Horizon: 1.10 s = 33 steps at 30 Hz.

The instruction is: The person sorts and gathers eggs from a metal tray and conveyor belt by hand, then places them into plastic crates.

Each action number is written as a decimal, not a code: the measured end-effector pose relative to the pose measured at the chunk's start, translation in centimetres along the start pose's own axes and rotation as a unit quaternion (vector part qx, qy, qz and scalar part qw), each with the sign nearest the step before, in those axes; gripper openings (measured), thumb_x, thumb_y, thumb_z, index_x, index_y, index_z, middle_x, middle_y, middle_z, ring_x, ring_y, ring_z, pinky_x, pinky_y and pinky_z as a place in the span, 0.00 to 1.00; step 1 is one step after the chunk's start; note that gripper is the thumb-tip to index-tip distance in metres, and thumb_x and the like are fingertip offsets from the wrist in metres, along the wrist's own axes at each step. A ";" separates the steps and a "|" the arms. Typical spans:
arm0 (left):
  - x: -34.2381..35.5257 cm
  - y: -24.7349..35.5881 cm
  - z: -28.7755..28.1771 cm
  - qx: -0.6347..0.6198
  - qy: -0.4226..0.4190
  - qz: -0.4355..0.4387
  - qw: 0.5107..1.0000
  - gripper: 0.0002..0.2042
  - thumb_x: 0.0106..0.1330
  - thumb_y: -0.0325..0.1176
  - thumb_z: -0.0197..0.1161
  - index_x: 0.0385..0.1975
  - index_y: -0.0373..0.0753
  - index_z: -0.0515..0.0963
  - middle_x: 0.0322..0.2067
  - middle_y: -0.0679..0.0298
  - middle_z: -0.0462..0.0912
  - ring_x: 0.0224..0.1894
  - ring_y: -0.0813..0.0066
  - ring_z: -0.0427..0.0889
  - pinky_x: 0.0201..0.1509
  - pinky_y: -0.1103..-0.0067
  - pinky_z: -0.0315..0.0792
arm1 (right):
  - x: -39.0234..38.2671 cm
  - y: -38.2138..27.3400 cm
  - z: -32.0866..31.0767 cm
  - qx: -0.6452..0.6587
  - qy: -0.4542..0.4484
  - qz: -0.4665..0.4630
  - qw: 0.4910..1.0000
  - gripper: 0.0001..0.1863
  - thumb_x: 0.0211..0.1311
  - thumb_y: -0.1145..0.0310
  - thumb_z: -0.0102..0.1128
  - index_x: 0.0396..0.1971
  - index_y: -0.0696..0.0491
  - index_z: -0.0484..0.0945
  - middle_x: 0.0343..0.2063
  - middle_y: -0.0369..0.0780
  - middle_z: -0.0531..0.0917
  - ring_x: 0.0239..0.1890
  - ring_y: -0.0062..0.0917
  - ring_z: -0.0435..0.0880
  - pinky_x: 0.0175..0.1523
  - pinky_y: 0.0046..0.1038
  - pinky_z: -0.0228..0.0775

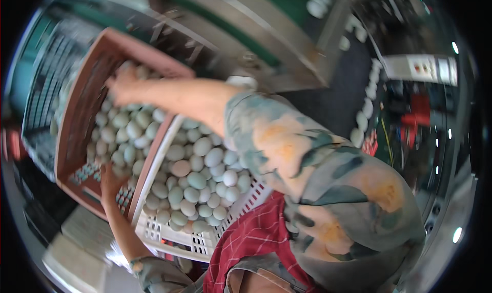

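Brown crate (77,108) tilted over white crate (174,236), eggs (197,180) spilling across; left hand (110,183) and right hand (120,83) grasp opposite rims to steady the tilt.

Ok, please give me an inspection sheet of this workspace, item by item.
Surface: nothing seen; crates cover it.
Job's things: brown crate of pale eggs, tilted over white crate, which is full of eggs too.
Clutter: more eggs on conveyor.
Grips: left hand grasps brown crate's near edge; right hand grasps its far rim.
Cables: thin wires at right, blurred.
Surroundings: metal machine frame.
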State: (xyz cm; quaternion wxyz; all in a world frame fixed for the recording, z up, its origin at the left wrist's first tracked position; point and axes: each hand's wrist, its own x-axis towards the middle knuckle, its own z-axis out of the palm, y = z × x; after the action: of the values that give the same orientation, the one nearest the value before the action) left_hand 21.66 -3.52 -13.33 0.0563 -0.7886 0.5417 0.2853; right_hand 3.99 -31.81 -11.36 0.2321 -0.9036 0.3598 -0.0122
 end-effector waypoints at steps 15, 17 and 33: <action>-10.9 42.2 -3.6 -0.179 0.329 0.378 0.847 0.14 0.54 0.17 0.62 0.42 0.31 0.76 0.38 0.53 0.80 0.37 0.61 0.81 0.41 0.73 0.76 | -49.1 17.5 -23.2 0.390 0.010 -0.166 0.905 0.18 0.57 0.66 0.60 0.46 0.59 0.74 0.40 0.45 0.78 0.40 0.36 0.80 0.44 0.35 0.73; -10.9 51.1 -3.3 -0.163 0.261 0.482 0.820 0.13 0.54 0.19 0.64 0.40 0.32 0.76 0.38 0.52 0.80 0.40 0.57 0.81 0.45 0.71 0.75 | -52.8 23.3 -26.7 0.348 0.124 -0.037 0.928 0.11 0.57 0.69 0.61 0.39 0.58 0.78 0.34 0.42 0.81 0.34 0.28 0.81 0.41 0.28 0.73; 13.2 94.2 -4.8 0.066 0.147 0.421 0.893 0.40 0.54 0.53 0.66 0.64 0.39 0.61 0.62 0.47 0.62 0.63 0.50 0.65 0.62 0.64 0.65 | -51.4 58.7 -34.4 0.167 0.400 0.201 0.879 0.34 0.47 0.62 0.69 0.57 0.53 0.69 0.54 0.51 0.71 0.48 0.42 0.79 0.51 0.34 0.73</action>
State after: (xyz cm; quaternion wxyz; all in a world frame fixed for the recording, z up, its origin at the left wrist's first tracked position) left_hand -56.73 -54.56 4.69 -0.0972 -0.5142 0.8426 0.1270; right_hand -78.42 -49.40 1.61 0.2134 -0.6779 0.5885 -0.3854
